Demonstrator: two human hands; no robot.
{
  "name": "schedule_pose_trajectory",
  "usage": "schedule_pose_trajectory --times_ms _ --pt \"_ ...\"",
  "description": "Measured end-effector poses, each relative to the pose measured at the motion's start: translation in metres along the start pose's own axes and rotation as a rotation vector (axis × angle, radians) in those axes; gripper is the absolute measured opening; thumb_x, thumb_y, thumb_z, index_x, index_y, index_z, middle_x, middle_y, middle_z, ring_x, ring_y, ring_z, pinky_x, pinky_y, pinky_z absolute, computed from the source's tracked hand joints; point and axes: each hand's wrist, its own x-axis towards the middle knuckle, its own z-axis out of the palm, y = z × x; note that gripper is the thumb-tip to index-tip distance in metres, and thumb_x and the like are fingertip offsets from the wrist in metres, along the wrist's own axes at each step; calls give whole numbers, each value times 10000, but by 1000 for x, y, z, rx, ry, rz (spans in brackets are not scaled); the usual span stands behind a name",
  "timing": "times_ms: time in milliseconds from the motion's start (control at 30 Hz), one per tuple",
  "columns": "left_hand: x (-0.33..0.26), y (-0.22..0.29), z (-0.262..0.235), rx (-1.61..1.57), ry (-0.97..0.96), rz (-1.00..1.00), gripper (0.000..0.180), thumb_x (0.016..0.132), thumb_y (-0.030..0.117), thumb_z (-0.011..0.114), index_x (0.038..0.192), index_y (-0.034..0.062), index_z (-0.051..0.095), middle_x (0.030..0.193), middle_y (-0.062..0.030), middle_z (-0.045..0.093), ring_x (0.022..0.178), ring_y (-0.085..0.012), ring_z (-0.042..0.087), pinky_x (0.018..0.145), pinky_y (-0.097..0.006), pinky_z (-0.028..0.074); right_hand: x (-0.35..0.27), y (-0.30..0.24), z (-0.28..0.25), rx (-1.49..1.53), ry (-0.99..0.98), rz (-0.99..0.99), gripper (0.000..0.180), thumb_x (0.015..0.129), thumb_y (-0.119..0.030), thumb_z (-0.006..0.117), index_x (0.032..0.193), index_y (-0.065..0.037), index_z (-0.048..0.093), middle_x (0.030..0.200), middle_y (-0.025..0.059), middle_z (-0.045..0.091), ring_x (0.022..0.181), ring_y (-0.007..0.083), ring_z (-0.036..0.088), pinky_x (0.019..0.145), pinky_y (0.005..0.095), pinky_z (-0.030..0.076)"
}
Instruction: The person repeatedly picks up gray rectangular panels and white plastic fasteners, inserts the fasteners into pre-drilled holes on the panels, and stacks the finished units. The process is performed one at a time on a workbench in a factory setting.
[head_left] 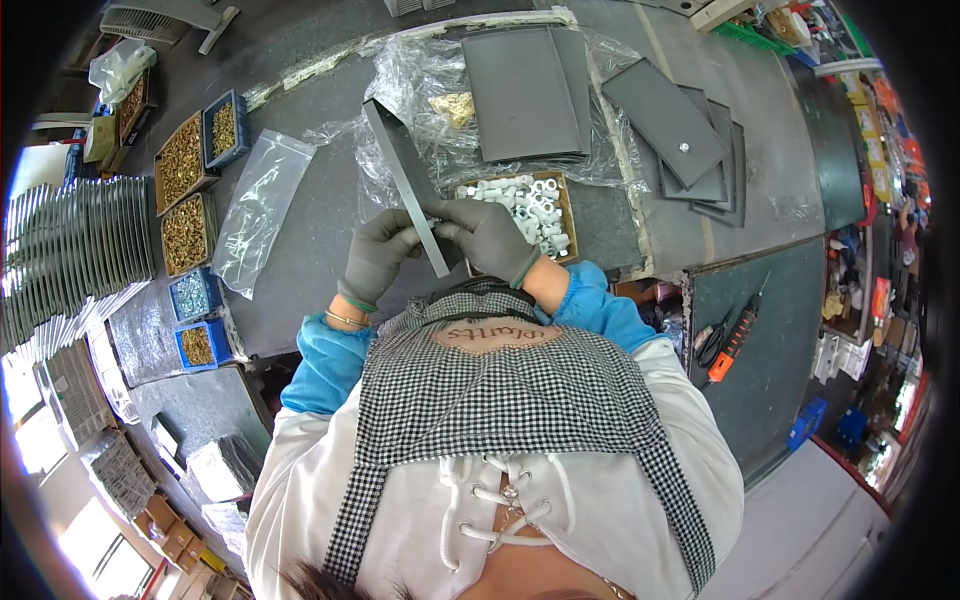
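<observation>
A dark grey flat panel (408,178) with a folded edge stands tilted on its side before me, its far end pointing away to the left. My left hand (375,258), in a grey glove, grips its near end from the left. On the panel's other face, my gloved right hand (490,236) has its fingers curled together against the surface; a tiny pale bit shows at the fingertips, too small to name. Beside the right hand sits an open cardboard box (572,215) of white plastic fittings and nuts (535,205), partly covered by that hand.
Stacked dark panels (520,95) lie on crumpled clear plastic at the back; more panels (672,125) fan out right. To the left are a clear plastic bag (262,205), bins of brass-coloured parts (183,235) and a blue bin (195,293). An orange-black electric screwdriver (735,343) lies right.
</observation>
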Motion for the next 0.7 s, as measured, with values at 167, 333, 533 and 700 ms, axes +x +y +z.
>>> schedule_pose_trajectory --times_ms 167,333,533,700 --pt "-4 -3 8 49 63 84 248 986 129 675 1177 -29 664 1049 -83 727 922 -153 700 819 -305 590 -1 -3 -1 -5 -5 52 314 925 -128 691 1234 -80 704 1069 156 739 979 300 723 868 379 571" --pt "-1 5 7 -72 34 -113 319 998 205 669 1189 -49 643 995 -51 709 821 -110 660 739 -260 561 1 -5 -3 -90 -2 -40 325 926 -134 685 1250 -110 697 1086 143 734 986 303 717 863 377 570" --pt "13 -3 -17 -362 -235 -268 358 1019 230 627 1246 -46 611 944 -21 670 709 -66 572 629 -199 484 4 4 -3 -158 -20 -174 352 909 -118 685 1260 -136 678 1065 125 731 960 309 711 827 393 573" --pt "21 -6 -28 -522 -377 -333 386 1005 226 649 1268 -52 599 978 -40 687 742 -84 600 667 -221 512 5 1 -6 -238 -25 -244 325 904 -134 690 1228 -124 680 994 126 731 901 322 714 781 414 572"
